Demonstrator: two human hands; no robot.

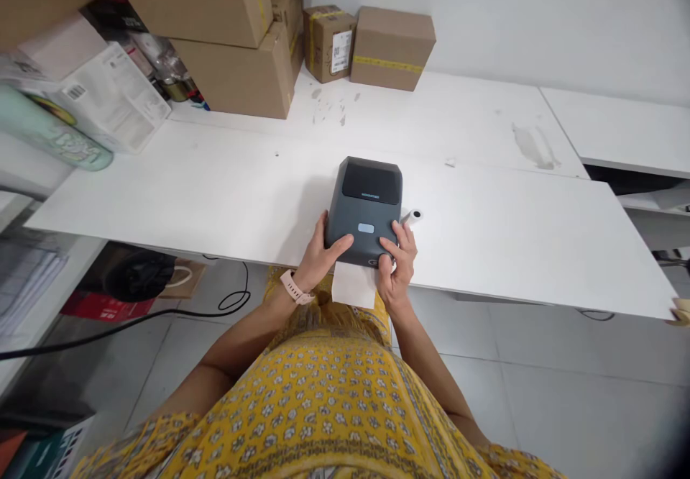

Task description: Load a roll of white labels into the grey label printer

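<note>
A dark blue-grey label printer (356,213) with a dark window and a pale button sits at the front edge of the white table. A white strip of paper (353,285) hangs from its front, over the edge. My left hand (318,257) wraps the printer's near left side, thumb on top. With fingers bent, my right hand (397,265) grips the near right corner beside the paper strip; its fingertips rest on the casing. Just right of the printer lies a small white paper roll (414,217), partly hidden behind it.
The white table (501,227) carries stacked cardboard boxes (231,69) at the back left and two smaller cartons (393,47) by the wall. A mint-green bottle (59,130) and a white box (116,101) stand at the left. A black cable (162,315) runs below the table.
</note>
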